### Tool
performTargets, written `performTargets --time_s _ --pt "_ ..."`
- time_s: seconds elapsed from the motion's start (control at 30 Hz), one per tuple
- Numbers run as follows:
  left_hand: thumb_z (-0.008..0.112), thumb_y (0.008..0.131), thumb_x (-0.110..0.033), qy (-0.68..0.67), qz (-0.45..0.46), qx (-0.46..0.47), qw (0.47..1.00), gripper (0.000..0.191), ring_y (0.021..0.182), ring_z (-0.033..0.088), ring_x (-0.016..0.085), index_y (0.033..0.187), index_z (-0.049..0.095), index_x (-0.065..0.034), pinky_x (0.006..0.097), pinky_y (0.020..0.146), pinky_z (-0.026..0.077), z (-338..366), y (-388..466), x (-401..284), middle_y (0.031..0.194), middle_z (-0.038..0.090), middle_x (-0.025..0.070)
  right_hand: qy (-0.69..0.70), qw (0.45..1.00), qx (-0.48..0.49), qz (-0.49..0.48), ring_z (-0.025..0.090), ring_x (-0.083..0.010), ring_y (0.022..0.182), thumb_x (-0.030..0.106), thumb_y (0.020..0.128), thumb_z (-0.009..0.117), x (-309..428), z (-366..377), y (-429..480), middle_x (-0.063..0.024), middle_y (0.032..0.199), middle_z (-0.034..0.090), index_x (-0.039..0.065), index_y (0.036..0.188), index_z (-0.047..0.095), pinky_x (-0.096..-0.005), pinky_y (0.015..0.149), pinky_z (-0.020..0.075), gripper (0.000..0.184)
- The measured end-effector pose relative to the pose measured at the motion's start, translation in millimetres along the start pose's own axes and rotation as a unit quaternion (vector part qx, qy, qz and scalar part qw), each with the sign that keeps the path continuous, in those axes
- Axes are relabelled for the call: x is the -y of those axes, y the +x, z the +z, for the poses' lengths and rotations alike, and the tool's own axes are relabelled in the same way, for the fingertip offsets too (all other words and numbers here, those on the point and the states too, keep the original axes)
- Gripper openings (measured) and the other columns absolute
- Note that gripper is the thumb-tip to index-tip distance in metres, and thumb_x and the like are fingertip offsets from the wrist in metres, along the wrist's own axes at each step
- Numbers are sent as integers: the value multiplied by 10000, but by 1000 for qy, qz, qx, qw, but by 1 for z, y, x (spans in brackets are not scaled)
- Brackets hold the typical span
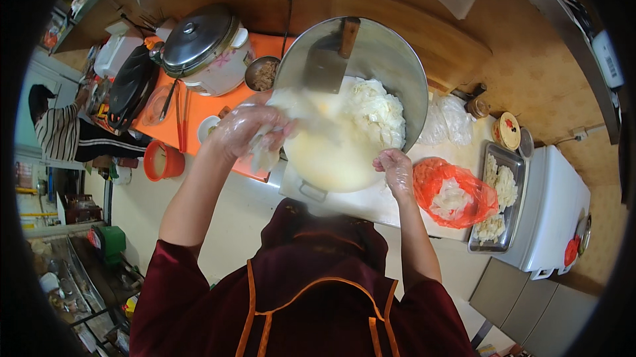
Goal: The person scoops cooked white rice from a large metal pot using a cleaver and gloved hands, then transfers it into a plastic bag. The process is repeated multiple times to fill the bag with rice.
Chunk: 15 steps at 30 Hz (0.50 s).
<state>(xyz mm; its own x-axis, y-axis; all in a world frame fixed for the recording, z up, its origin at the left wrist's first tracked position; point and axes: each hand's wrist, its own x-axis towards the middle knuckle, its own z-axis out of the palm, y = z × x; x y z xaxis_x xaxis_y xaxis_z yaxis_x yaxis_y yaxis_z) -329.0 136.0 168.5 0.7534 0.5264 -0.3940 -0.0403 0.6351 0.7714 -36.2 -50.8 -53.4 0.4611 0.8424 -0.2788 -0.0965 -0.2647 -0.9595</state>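
A large steel pot [413, 68] stands before me. Pale yellow contents [328, 158] fill its near part, partly blurred, with a heap of white, wet-looking shreds [380, 113] at the right. A cleaver with a wooden handle [325, 66] rests at the pot's far inner side. My left hand [256, 128], in a clear plastic glove, is closed around limp white pieces [266, 150] over the pot's left rim; a blurred white strip trails from it over the pot. Also gloved, my right hand [395, 170] is at the near right rim, fingers bent together; whether they pinch anything is unclear.
Left are a rice cooker [203, 53], a small bowl of brown food [263, 74], red-handled tongs [182, 123] and an orange bucket [164, 160]. Right are a red plastic bag [454, 195] and a steel tray [514, 223] with white clumps. Another person [59, 128] stands far left.
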Motion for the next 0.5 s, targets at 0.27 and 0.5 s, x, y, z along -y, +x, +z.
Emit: performTargets --time_s 0.27,0.5 --pt "608 851 -78 116 -27 -21 993 238 546 493 121 1050 580 50 247 489 391 -4 14 2 874 659 114 -74 993 72 -62 664 -158 722 36 987 588 53 -1 25 -80 809 686 -13 962 653 -297 703 558 85" --pt "641 858 -122 280 -225 -27 933 376 624 519 132 1182 513 18 282 540 440 -43 28 91 842 634 77 -435 789 45 -431 666 -328 972 12 881 619 144 49 73 -166 993 691 2 996 653 -441 859 535 120"
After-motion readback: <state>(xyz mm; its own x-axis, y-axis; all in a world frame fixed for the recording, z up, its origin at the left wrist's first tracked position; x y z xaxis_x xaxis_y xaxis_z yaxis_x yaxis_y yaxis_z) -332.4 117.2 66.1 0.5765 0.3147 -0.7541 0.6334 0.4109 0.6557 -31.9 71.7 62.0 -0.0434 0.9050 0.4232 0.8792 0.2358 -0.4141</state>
